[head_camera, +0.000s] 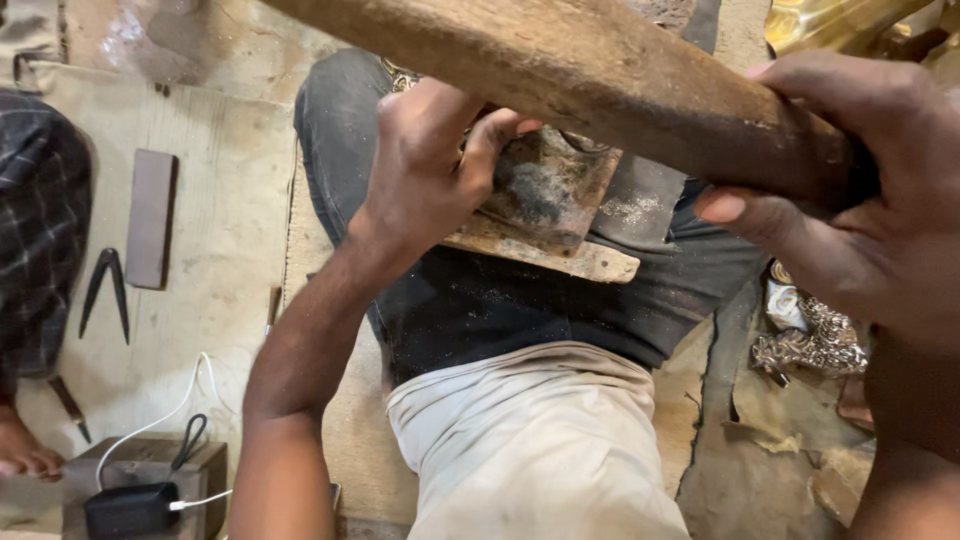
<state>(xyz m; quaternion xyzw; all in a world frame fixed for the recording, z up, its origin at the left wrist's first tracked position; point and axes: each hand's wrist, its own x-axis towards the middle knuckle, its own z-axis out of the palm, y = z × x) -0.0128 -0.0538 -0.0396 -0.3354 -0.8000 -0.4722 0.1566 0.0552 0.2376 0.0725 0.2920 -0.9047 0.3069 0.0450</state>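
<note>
On a dusty workshop floor (230, 200), a flat stone bar (151, 218) and dividers (105, 290) lie aside. The left hand (425, 165) pinches a small workpiece, mostly hidden, against a worn wooden block (545, 215) on the lap. The right hand (860, 190) is wrapped tight around a heavy wooden mallet (600, 70) held above the block.

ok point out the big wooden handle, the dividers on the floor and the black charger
wooden handle (600, 75), head view, middle of the shaft
dividers (105, 290), head view, upper part near the hinge
black charger (130, 508), head view, centre of its body

on the floor lie a dark flat stone (151, 218), metal dividers (107, 290) and a black charger (130, 508).
</note>
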